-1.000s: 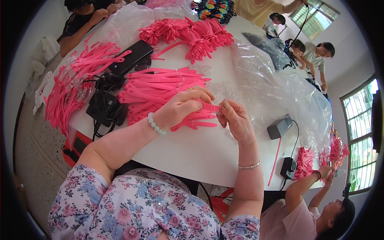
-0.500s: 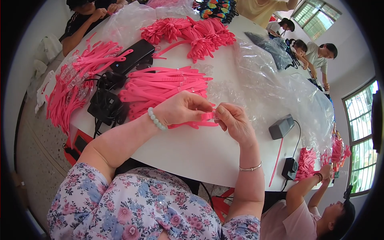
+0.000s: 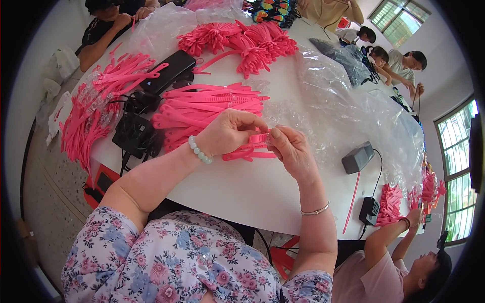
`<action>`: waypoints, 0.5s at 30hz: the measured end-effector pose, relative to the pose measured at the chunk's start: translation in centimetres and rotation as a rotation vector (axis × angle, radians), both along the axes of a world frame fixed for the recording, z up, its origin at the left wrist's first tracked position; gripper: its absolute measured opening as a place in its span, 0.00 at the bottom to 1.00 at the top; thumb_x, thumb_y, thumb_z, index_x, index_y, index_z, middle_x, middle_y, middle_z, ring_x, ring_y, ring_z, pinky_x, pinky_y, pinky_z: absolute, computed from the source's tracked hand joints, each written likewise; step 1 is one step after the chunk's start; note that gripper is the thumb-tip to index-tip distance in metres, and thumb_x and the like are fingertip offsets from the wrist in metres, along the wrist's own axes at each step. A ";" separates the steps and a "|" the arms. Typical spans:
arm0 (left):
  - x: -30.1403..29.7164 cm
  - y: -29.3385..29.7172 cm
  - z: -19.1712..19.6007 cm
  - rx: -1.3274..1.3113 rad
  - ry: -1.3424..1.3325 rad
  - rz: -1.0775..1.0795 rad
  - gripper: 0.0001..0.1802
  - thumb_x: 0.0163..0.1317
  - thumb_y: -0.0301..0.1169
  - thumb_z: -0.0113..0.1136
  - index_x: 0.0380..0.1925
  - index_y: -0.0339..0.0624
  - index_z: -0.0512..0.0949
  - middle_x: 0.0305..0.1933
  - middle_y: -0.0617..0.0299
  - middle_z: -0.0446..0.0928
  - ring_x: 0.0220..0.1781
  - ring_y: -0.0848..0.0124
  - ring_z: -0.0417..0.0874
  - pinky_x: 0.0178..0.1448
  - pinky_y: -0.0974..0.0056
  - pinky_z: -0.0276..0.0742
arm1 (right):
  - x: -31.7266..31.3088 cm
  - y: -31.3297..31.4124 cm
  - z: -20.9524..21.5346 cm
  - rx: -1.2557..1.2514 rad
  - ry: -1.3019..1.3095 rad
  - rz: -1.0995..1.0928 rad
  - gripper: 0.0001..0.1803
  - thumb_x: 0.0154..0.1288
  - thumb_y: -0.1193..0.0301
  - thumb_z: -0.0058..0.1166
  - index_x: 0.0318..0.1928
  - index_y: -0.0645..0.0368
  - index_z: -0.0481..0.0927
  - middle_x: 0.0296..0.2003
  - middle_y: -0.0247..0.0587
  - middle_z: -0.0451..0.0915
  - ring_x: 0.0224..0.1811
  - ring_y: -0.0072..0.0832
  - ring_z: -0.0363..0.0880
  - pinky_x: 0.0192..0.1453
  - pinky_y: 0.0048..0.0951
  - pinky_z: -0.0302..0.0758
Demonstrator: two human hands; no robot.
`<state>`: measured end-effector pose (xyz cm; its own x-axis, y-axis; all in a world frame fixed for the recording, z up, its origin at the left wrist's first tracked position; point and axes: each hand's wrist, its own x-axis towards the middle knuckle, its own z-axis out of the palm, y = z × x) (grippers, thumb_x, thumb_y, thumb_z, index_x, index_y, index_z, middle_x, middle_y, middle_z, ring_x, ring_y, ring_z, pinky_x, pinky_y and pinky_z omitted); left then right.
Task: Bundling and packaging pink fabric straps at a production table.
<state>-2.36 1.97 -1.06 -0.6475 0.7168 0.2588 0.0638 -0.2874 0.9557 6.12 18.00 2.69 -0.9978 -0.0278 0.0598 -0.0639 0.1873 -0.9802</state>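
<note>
Over the near side of the white table (image 3: 262,192), my two hands meet in front of a pile of pink straps (image 3: 202,108). Pinched in my left hand (image 3: 227,135) is a pink strap (image 3: 259,139) with small ridges, bent into a short loop. My right hand (image 3: 294,151) has thumb and fingers closed at the strap's end, on a small clear plastic buckle (image 3: 270,143) mostly covered by the fingertips. Part of the pile lies just beneath the left hand. Loose clear buckles (image 3: 283,117) are scattered beyond the right hand.
Left of the pile lie black adapters with cables (image 3: 132,134), a long black box (image 3: 172,70) and straps with clear buckles (image 3: 93,108). Bundled pink straps (image 3: 242,43) sit farther back. Clear plastic sheeting (image 3: 348,101) and a grey box (image 3: 357,157) are rightward. Several people work around the table.
My hands have shifted slightly; the pink loop between them shows more of its ridged face. The right fingers have turned a little around the buckle. The view has shifted slightly.
</note>
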 end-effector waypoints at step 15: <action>0.2 -0.3 -0.2 -0.119 0.235 0.131 0.10 0.52 0.13 0.52 0.35 0.32 0.77 0.31 0.61 0.78 0.34 0.77 0.79 0.37 0.73 0.75 | -0.3 -0.1 -0.6 -0.139 -0.017 -0.008 0.21 0.67 0.57 0.46 0.25 0.62 0.72 0.18 0.27 0.66 0.18 0.13 0.56 0.20 0.17 0.54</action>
<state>-2.15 1.64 -1.24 -0.6687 0.6653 0.3319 0.3169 -0.1489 0.9367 5.84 17.88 2.10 -0.9989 -0.0126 0.0452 -0.0457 0.0499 -0.9977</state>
